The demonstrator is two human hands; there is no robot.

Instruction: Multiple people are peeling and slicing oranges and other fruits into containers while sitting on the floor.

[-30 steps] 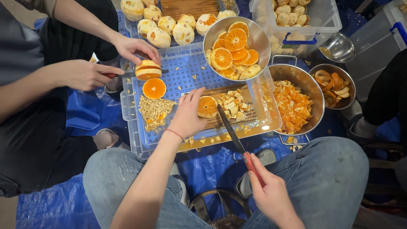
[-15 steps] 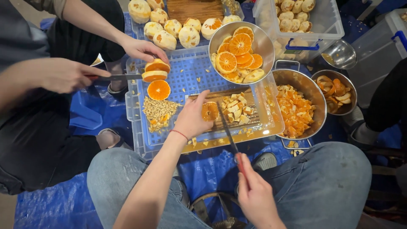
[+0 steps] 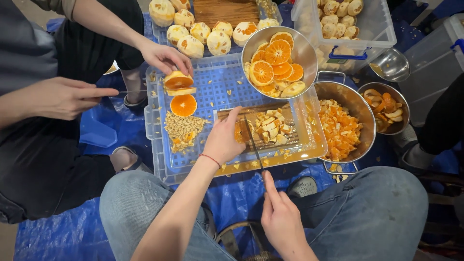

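My left hand [image 3: 223,139] presses an orange slice [image 3: 240,130] onto a wooden cutting board [image 3: 261,126] that lies in a shallow tray of juice [image 3: 316,145]. My right hand [image 3: 281,218] grips a dark-handled knife [image 3: 253,141], whose blade rests on the slice beside my left fingers. Small cut pieces [image 3: 271,126] lie on the board to the right of the blade.
Another person's hands [image 3: 164,57] cut an orange [image 3: 177,81] at the left of an upturned clear crate [image 3: 217,87], near a seed pile [image 3: 183,128]. A steel bowl of slices [image 3: 276,63], a pot of diced orange [image 3: 341,128], a peel bowl [image 3: 384,106] and peeled oranges [image 3: 203,34] surround the board.
My right hand has drawn the knife back toward me while my left hand keeps the slice on the board. The other person's hands stay at their orange.
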